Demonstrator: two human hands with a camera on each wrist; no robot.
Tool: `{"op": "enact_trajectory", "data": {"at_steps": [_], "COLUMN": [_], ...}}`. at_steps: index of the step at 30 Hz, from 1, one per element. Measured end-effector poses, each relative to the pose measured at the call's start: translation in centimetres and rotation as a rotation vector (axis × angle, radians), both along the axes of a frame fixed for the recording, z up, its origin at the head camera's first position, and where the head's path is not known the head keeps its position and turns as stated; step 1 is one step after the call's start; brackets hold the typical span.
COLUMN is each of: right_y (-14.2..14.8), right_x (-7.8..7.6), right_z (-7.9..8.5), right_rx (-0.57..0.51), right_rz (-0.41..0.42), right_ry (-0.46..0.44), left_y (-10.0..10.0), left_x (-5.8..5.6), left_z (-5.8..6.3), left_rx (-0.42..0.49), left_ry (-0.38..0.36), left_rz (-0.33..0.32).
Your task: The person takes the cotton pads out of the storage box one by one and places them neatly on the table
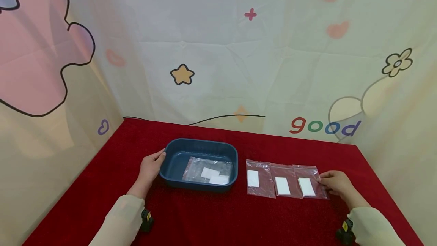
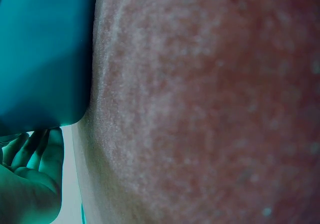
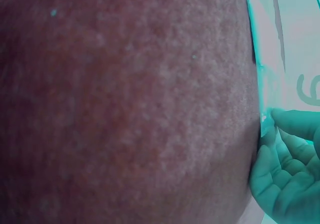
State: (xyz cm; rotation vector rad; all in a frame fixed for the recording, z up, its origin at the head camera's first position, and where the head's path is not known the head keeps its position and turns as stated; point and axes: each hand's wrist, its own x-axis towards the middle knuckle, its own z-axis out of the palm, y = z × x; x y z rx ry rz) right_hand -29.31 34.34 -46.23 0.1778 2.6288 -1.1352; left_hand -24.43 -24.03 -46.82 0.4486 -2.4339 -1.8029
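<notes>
Head view: red-clothed desk [image 1: 259, 223], blue tub [image 1: 201, 148] left of middle, row of three clear zip bags to its right. Left grip [image 1: 150, 168] holds the tub's left end, thumb at the rim. Right grip [image 1: 338, 185] pinches the right edge of the rightmost bag [image 1: 304, 173] between thumb and finger; that bag lies flat on the desk, white block [image 1: 307, 187] inside, well apart from the tub. Step in hand, as I judge it: securing that end bag while the tub is steadied. Any next move of the bag would call for a firm pinch on slick film and a low, even lift, so the block does not swing. In the way: middle bag [image 1: 285, 174], touching it along the side; then left bag [image 1: 266, 177], near the tub, whose raised wall is a further barrier. On the tub's floor, clear bagging [image 1: 198, 167] with white pieces. Pale printed backdrop [image 1: 222, 48] behind. Left wrist view: mostly red cloth [image 2: 200, 83], close and blurred; tub corner upper left, fingers [image 2: 51, 156] reaching to its edge; thumb placement hard to make out from here. Right wrist view: cloth again fills most; fingertips come together on the bag's film at right, remaining fingers curled below.
</notes>
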Motion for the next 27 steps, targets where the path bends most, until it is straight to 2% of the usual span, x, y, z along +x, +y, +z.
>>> {"op": "enact_trajectory", "data": {"at_steps": [7, 17, 27], "right_y": [-0.2, -0.4, -0.1], "right_x": [0.1, 0.1, -0.3], "right_z": [0.5, 0.7, 1.3], "right_rx": [0.055, 0.085, 0.09], "right_rz": [0.033, 0.026, 0.031], "right_ry": [0.011, 0.016, -0.037], "left_y": [0.1, 0.1, 0.1], "left_x": [0.0, 0.0, 0.0], "left_z": [0.2, 0.2, 0.1], "left_rx": [0.006, -0.003, -0.021], "left_ry": [0.005, 0.006, -0.001], "left_rz": [0.0, 0.001, 0.005]}}
